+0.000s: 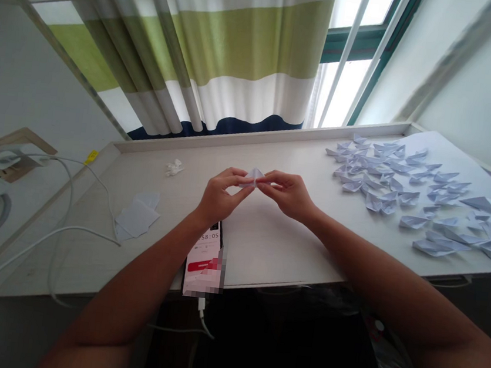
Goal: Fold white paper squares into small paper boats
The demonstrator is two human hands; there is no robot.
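Observation:
Between my two hands, above the middle of the white desk (274, 246), is a small folded piece of white paper (255, 174) with a pointed top. My left hand (221, 193) pinches its left side between thumb and fingers. From the other side, the thumb and fingertips of my right hand (286, 193) pinch it too. The fingertips of both hands nearly meet and cover its lower part. Many folded paper boats (389, 171) lie spread over the right side of the desk. Flat paper sheets (137, 218) sit in a small pile at the left.
Under my left wrist a phone (204, 256) lies at the front edge, a white charging cable (202, 309) plugged into it. Crumpled tissue (174, 167) is at the back left. White cables (67, 229) run from a wall socket (4, 162). Behind the desk hangs a striped curtain (252, 43).

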